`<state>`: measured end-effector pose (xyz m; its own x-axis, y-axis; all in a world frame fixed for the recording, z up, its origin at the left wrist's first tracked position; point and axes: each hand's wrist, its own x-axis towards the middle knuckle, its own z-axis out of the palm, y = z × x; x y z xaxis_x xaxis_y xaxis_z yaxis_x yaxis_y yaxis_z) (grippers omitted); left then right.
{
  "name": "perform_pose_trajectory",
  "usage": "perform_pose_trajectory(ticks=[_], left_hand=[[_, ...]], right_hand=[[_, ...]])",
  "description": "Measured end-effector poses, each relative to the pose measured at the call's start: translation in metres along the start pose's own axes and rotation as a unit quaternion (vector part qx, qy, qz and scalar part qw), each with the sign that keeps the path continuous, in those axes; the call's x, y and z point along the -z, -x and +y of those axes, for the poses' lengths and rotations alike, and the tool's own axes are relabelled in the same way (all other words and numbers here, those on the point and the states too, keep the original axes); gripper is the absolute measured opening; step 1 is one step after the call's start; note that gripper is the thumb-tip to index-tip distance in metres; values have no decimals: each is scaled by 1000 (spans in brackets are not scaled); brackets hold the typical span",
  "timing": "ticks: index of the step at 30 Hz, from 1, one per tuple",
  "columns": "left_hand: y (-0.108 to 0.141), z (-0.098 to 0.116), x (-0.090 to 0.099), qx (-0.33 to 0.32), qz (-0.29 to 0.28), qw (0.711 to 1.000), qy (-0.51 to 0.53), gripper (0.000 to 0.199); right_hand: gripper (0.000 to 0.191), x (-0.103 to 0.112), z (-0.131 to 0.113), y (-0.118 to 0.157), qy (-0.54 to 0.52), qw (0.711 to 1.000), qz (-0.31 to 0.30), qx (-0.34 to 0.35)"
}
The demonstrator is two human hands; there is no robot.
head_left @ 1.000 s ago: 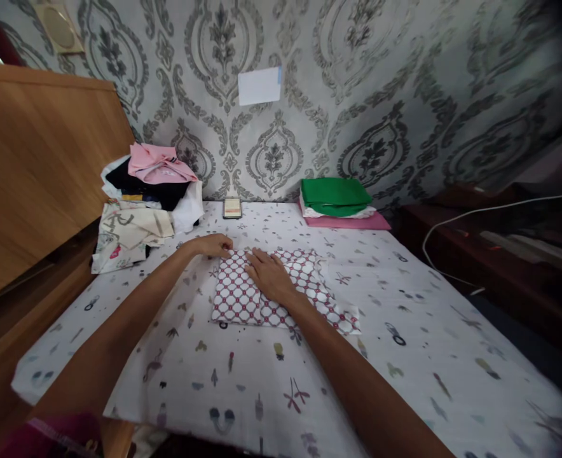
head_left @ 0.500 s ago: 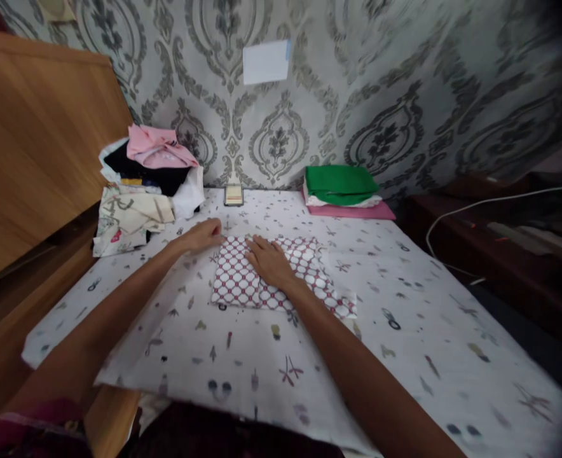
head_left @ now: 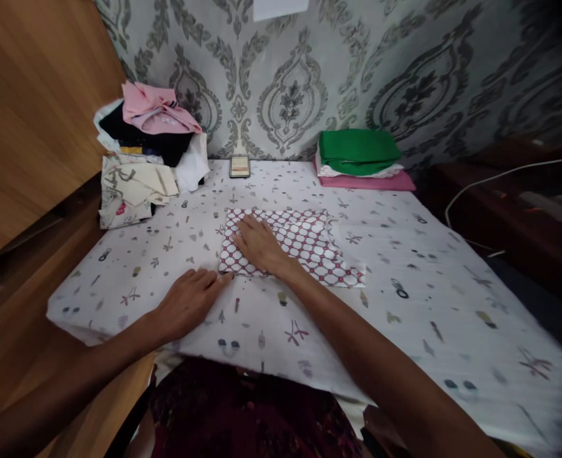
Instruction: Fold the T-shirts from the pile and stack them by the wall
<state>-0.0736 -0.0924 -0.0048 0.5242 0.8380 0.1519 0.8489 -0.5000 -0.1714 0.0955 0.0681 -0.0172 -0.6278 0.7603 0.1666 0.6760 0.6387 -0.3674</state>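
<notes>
A folded garment (head_left: 304, 245), white with a dark red lattice print, lies flat on the bed sheet (head_left: 262, 312). Its right end has a curved cut-out and a strip that points to the lower right. My right hand (head_left: 259, 245) rests palm down on its left part, fingers stretched out, holding nothing. At the garment's near left corner is my left hand (head_left: 190, 299), resting on the sheet with its fingers bent. Its thumb reaches out to the corner and appears to touch the edge.
Rumpled clothes (head_left: 147, 140) are heaped at the back left by a wooden cabinet (head_left: 37, 114). A small dark-framed object (head_left: 239, 166) stands by the patterned wall. Folded green, white and pink cloths (head_left: 360, 152) are stacked at the back right. A white cable (head_left: 514, 170) runs at right.
My left hand has come from the garment's far left corner toward me, to its near left corner. My right hand has slid slightly left over the cloth. The view has tilted down.
</notes>
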Motion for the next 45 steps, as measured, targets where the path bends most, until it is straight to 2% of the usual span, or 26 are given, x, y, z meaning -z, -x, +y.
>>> perform_pose_trajectory(ticks=[3,10,18,21,24,26,29,31,32,36,38,40,45], left_hand=[[-7,4,0,25,-52,998,-20,44],[-26,21,15,104,-181,976,-68,45],[-11,27,26,93,-209,966,-118,56],[-7,26,35,99,-224,965,-96,50],[-6,17,45,131,-248,959,-37,36],[-8,5,47,169,-234,957,17,27],[-16,-17,39,220,-133,956,139,22],[-26,-30,28,249,-72,931,256,23],[-33,-35,23,272,-56,906,321,25],[-64,-50,10,393,-33,753,527,37],[-78,-54,9,431,-25,702,566,40],[-91,-57,8,448,-26,680,579,37],[-115,-62,0,454,-66,658,598,34]], right_hand=[[58,-11,-7,2,3,1000,-3,-17],[62,-24,-1,4,15,999,38,0],[63,-31,3,4,19,997,67,20],[63,-28,1,5,38,997,59,19],[62,-24,-2,6,59,997,39,12],[62,-23,-4,6,64,997,32,7],[60,-22,-5,7,50,998,39,4],[57,-21,-5,7,35,998,49,5],[55,-20,-6,7,28,998,51,6],[49,-10,-7,8,-14,998,57,-6],[48,-4,-7,9,-56,995,74,-22],[51,1,-6,9,-109,988,99,-44],[56,2,6,6,-236,952,168,-101]])
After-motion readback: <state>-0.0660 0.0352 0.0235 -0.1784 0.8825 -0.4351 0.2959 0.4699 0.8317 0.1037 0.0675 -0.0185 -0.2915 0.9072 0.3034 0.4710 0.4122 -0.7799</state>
